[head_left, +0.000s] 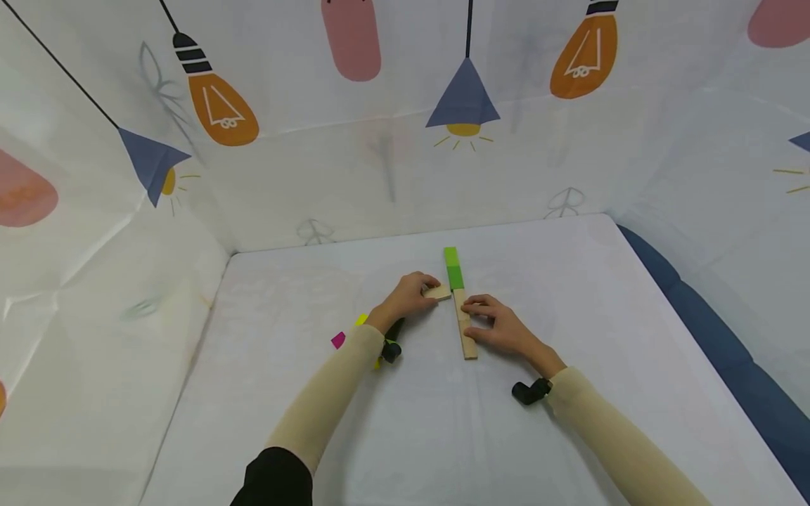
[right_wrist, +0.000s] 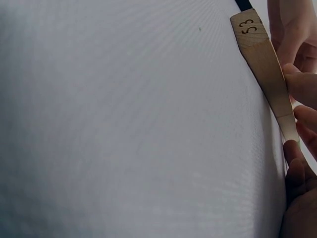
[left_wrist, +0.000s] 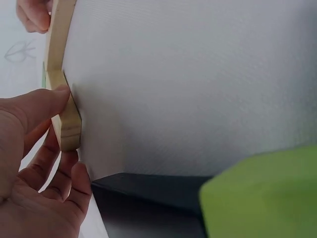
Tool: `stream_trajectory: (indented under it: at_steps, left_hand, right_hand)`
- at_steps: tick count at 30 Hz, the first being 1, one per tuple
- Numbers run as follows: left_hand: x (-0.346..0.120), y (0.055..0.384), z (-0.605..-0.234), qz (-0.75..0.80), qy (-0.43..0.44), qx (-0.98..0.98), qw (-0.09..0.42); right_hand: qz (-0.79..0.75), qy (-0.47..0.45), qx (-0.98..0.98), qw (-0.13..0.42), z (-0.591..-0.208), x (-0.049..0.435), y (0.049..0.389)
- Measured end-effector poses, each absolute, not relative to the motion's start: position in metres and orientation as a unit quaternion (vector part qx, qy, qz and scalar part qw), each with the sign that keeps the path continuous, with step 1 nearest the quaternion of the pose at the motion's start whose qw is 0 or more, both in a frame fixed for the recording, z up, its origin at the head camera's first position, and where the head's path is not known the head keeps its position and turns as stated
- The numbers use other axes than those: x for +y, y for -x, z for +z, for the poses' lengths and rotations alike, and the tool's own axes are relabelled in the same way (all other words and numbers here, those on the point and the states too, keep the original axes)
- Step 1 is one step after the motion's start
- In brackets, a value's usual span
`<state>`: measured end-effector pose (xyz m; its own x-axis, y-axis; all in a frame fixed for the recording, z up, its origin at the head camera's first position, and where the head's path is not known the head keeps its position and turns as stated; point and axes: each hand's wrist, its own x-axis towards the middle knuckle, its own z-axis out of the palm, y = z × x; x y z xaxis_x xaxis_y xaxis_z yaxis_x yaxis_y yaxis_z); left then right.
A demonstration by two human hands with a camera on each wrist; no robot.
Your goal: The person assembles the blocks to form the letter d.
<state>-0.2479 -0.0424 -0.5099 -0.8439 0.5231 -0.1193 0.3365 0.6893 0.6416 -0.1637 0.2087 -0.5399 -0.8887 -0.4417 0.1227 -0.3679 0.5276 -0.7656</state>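
A narrow row stands on the white table: light-green and darker green blocks [head_left: 455,277] at the far end, plain wooden blocks [head_left: 468,346] nearer. My left hand [head_left: 405,299] pinches another wooden block [head_left: 438,292] between thumb and fingers, its end close to the row's left side just below the green. In the left wrist view the thumb lies on top of that held block [left_wrist: 69,119]. My right hand [head_left: 500,329] is on the other side, with thumb and fingertips touching the row's wooden part. In the right wrist view the near wooden block [right_wrist: 247,32] is marked 53.
A pink piece [head_left: 338,340] and a yellow piece [head_left: 361,319] lie left of the left wrist, partly hidden by the sleeve. A patterned white sheet [head_left: 392,161] closes off the back and sides. A dark blue seat [head_left: 715,330] shows beyond the right table edge.
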Motion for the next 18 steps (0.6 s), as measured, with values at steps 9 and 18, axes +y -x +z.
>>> stream_trajectory:
  at_steps: [9,18]
  left_hand:
    - [-0.0386,0.2506,-0.5113,0.308,-0.245,0.908,0.142]
    - [-0.0363,0.251,-0.5083,0.306,-0.249,0.907,0.148]
  right_hand:
    - [-0.43,0.232,0.872,0.041,-0.5402,0.2085,0.1633]
    - [-0.43,0.235,0.871,0.04,-0.54,0.2078,0.1631]
